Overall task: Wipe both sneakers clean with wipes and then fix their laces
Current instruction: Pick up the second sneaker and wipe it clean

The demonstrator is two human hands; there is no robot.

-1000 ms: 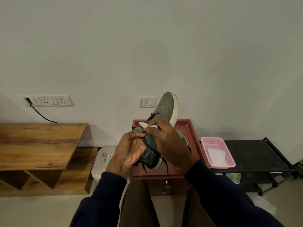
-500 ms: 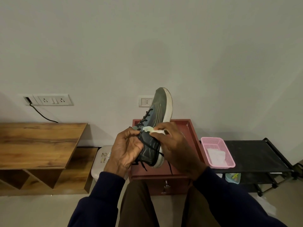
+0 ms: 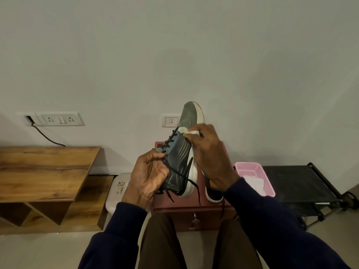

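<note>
Grey sneaker (image 3: 180,152) sits clamped in curled left-hand fingers (image 3: 154,156); right-hand fingers (image 3: 205,132) pinch a white wipe (image 3: 186,131) against it.

Left: wooden desk (image 3: 44,167), open shelving under it. Wall above: wide socket panel (image 3: 58,119), black cable (image 3: 45,136) plugged in at its left end, running down behind the desk. Small single socket (image 3: 170,121) further right. White lidded bin (image 3: 116,193) on the floor between the desk and a reddish cabinet (image 3: 174,216); padlock (image 3: 194,222) on the cabinet front. Right: pink basket (image 3: 249,166) on a black rack (image 3: 299,183).
</note>
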